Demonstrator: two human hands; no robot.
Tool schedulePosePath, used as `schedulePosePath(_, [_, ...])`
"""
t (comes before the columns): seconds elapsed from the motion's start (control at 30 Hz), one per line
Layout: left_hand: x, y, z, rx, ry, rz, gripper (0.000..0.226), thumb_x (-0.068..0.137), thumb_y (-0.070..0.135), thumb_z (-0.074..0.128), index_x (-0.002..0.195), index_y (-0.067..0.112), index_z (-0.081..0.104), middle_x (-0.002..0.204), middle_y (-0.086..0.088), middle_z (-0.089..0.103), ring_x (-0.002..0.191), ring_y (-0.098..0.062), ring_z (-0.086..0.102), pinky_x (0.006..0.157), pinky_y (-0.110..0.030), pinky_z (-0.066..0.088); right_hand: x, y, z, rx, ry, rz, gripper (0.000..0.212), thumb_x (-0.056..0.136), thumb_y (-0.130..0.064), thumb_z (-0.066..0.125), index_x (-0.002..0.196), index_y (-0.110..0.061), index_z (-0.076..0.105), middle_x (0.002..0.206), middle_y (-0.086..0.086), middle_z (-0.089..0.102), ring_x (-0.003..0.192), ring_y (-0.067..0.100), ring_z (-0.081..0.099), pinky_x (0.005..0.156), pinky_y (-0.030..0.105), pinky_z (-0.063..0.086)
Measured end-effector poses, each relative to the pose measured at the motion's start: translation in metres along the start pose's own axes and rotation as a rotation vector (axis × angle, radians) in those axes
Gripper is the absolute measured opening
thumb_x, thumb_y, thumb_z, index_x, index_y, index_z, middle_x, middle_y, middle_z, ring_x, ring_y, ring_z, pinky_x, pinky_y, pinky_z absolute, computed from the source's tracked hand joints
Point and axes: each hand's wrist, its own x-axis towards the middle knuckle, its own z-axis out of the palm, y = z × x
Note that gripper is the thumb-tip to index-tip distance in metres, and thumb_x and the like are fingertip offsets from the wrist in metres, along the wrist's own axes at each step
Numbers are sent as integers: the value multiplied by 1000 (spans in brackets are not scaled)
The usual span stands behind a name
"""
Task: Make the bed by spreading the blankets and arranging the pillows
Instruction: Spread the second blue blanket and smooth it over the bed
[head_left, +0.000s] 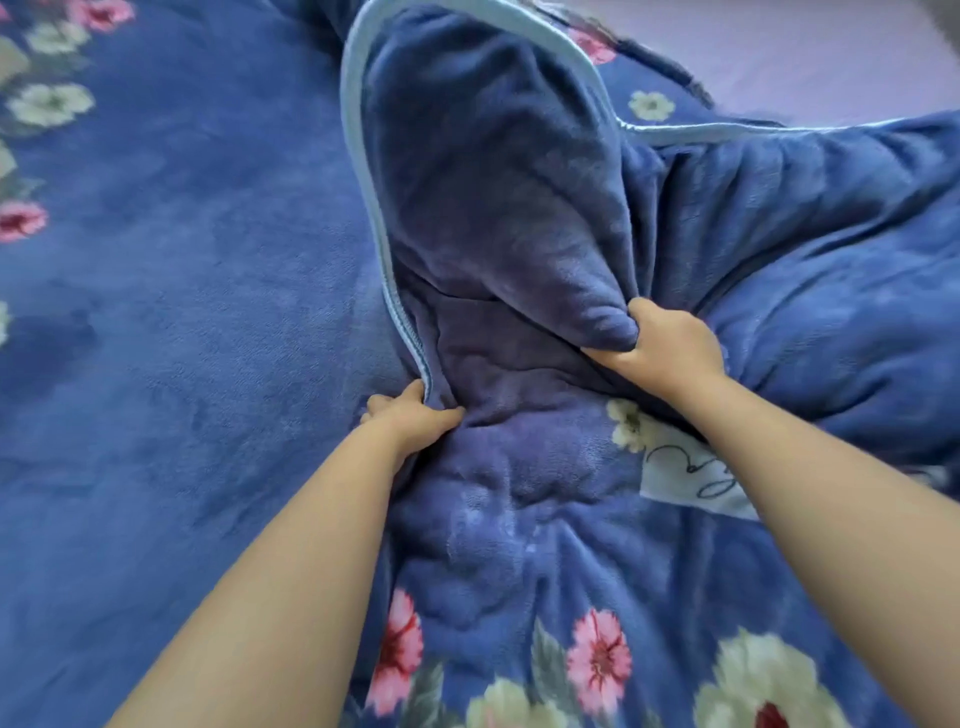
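A thick blue fleece blanket (498, 208) with pink and white flowers and a light-blue bound edge fills the view, bunched into a raised fold at the centre. My left hand (410, 415) pinches the blanket at its light-blue trim (363, 171). My right hand (670, 348) is closed on the lower tip of the raised fold. Both forearms reach in from the bottom. A white label (691, 478) with script lies on the blanket under my right forearm. No pillows are in view.
The blanket lies flat and smooth to the left (171, 312), with flowers along its far left side. A pale lilac sheet (810, 57) shows at the top right, beyond the blanket's crumpled right part.
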Motion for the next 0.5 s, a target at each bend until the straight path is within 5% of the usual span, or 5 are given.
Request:
schedulePosePath(0.23, [2, 3, -2, -32, -25, -24, 71, 82, 50, 57, 144, 33, 27, 149, -21, 16, 139, -37, 23, 117, -43, 24, 5, -2, -2, -6, -43, -4, 54, 85, -54, 51, 109, -6, 50, 117, 22, 62, 109, 39, 57, 82, 38, 42])
schedulePosePath(0.37, [7, 1, -1, -96, -113, -40, 99, 47, 63, 64, 138, 37, 34, 150, -13, 32, 135, -32, 36, 113, -43, 33, 9, -3, 1, -43, -33, -21, 56, 86, -57, 47, 111, -7, 51, 119, 21, 62, 110, 38, 57, 83, 39, 43])
schedulePosePath(0.5, [-7, -1, 6, -195, 1, 9, 69, 61, 36, 62, 128, 21, 53, 137, -15, 49, 124, -33, 48, 108, -41, 39, 5, -3, 1, -30, 9, -29, 55, 84, -58, 49, 107, -9, 54, 117, 19, 63, 110, 38, 57, 83, 38, 43])
